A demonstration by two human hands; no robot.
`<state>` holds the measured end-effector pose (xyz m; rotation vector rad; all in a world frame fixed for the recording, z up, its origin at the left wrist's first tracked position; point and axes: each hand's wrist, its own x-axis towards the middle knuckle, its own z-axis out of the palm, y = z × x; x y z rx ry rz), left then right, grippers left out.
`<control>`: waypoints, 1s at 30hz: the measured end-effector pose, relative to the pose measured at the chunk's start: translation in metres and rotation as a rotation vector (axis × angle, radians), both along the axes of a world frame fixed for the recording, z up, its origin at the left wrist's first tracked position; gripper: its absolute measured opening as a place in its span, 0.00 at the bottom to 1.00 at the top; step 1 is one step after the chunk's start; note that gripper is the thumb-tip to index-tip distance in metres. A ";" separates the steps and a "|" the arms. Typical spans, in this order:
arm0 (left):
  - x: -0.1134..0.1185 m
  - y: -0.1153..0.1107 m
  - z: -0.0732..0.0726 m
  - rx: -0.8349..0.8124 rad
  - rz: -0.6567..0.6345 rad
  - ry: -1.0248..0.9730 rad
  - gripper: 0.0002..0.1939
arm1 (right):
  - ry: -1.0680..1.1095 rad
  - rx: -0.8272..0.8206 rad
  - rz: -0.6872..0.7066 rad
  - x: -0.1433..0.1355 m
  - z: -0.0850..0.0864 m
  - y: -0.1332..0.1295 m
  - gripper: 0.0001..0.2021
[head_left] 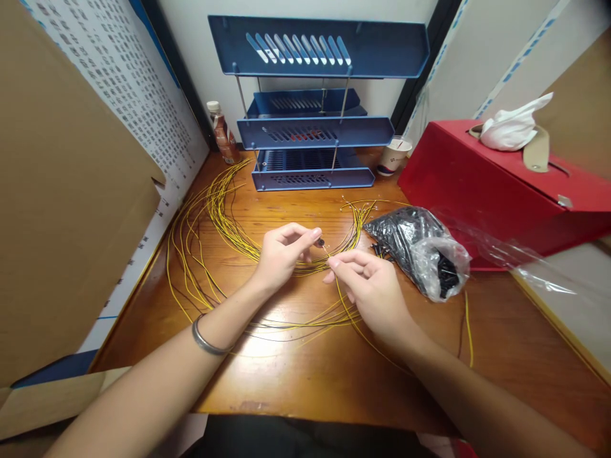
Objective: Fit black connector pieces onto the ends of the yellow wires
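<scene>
Left hand (pixel 282 256): we pinch a dark piece (pixel 321 242). Right hand (pixel 372 284): we pinch a yellow wire (pixel 339 292), tip far-left towards it.

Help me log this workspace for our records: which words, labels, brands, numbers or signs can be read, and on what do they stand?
No text here can be read clearly.
Printed panel at left: rows of dark marks, too blurred to read.
Paper cup: a small dark mark, too small to read.
Bottle: label marks, too small to read.
Blue-marked strip at right: blurred, no legible letters.
</scene>
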<state>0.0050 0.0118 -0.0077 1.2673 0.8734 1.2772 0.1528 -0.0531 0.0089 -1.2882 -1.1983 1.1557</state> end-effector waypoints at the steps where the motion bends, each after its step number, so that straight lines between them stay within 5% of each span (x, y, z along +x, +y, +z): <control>1: 0.000 0.000 0.000 -0.001 0.001 0.003 0.14 | -0.005 0.001 0.002 0.001 0.000 0.000 0.10; 30: 0.000 -0.002 0.001 0.014 -0.010 0.100 0.15 | -0.014 0.010 -0.004 0.002 0.000 0.001 0.11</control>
